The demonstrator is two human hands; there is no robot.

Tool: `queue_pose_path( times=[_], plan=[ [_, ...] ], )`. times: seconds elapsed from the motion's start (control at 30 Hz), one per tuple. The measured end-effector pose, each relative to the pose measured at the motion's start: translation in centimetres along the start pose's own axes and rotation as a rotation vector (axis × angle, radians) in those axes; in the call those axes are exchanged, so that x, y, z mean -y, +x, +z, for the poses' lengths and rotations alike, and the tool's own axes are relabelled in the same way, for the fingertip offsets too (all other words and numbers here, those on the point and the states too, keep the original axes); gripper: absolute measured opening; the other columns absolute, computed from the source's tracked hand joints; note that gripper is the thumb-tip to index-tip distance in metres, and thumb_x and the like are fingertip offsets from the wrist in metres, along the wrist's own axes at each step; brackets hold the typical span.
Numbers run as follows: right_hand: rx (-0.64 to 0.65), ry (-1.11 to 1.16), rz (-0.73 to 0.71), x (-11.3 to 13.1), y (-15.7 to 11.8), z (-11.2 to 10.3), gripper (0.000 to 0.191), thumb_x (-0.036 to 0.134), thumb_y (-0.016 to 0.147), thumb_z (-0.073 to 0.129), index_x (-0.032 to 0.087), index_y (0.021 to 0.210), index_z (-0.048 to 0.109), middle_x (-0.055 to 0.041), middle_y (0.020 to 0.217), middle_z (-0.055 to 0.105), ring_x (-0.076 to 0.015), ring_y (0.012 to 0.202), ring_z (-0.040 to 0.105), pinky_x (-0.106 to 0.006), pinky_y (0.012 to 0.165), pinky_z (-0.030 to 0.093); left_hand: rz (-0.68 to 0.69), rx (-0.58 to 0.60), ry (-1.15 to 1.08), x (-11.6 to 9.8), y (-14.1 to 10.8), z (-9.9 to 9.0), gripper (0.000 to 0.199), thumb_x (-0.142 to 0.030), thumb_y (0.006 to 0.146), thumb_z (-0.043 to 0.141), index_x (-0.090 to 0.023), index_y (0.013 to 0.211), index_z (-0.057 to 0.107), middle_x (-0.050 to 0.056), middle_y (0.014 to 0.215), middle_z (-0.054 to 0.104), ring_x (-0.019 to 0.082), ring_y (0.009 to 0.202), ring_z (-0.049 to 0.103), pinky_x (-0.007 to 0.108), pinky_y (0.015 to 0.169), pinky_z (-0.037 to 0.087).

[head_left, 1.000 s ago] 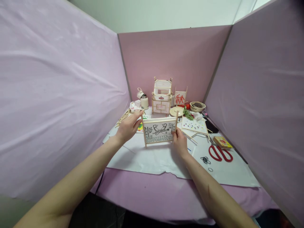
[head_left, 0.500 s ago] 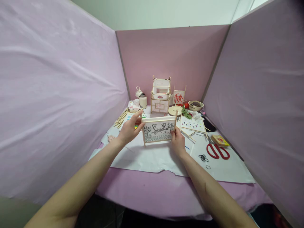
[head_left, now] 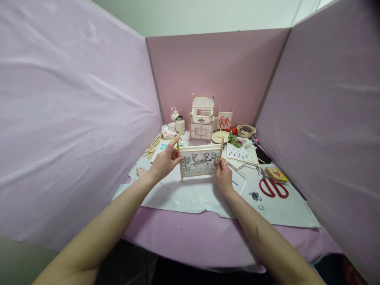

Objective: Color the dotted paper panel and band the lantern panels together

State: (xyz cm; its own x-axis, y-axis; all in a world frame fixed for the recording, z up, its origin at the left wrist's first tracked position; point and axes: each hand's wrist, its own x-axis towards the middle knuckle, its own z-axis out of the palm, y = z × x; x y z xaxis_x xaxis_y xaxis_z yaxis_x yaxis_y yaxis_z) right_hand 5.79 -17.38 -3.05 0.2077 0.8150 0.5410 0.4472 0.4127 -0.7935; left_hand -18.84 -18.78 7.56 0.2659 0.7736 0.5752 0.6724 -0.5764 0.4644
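Between my hands stands a stick-framed panel (head_left: pixel 201 161) with white paper or cloth and a black-and-green drawing of two birds among plants. My left hand (head_left: pixel 166 160) grips its left upright stick, thumb in front near the top corner. My right hand (head_left: pixel 224 176) is closed round the lower right upright, thumb on the front face. The panel is upright and leans slightly back above the white sheet (head_left: pixel 181 202). Behind it is a tiered stick structure (head_left: pixel 202 130) with white panels. My right hand is near some loose sticks (head_left: pixel 236 168).
To the right lie red-handled scissors (head_left: pixel 273 188), black rubber bands (head_left: pixel 255 196), a yellow box (head_left: pixel 276 174) and a dotted panel (head_left: pixel 243 154). Behind are a round lid (head_left: pixel 220 137), a bowl (head_left: pixel 246 130) and a jar (head_left: pixel 179 125). Bundled sticks (head_left: pixel 153 146) lie left. Pink walls enclose the table.
The view has shifted slightly, so everything sits a little farther right in the picture. Both hands keep their hold on the panel, which shows almost no other movement.
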Motion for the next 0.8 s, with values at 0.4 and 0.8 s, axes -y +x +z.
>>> queue_pose_path(
  times=[0.4,0.8],
  plan=[
    [0.051,0.053,0.023,0.4,0.1,-0.8,0.03,0.029,0.088,0.043,0.019,0.112,0.06,-0.0086,0.1,0.069,-0.0241,0.087,0.061,-0.035,0.077,0.044,-0.032,0.008,0.095,-0.9,0.0,0.0,0.071,-0.016,0.083,0.054,-0.028,0.145,0.021,0.003,0.09,0.066,0.017,0.076,0.065,0.027,0.065,0.051],
    [0.326,0.375,0.111,-1.3,1.9,-2.4,0.028,0.029,0.074,0.067,0.021,0.1,0.062,-0.0062,0.1,0.071,-0.0231,0.092,0.067,-0.038,0.083,0.053,-0.306,-0.018,-0.329,0.4,-1.0,2.0,0.088,-0.022,0.074,0.068,-0.027,0.146,0.018,0.003,0.094,0.065,0.017,0.081,0.065,0.033,0.074,0.054]
  ],
)
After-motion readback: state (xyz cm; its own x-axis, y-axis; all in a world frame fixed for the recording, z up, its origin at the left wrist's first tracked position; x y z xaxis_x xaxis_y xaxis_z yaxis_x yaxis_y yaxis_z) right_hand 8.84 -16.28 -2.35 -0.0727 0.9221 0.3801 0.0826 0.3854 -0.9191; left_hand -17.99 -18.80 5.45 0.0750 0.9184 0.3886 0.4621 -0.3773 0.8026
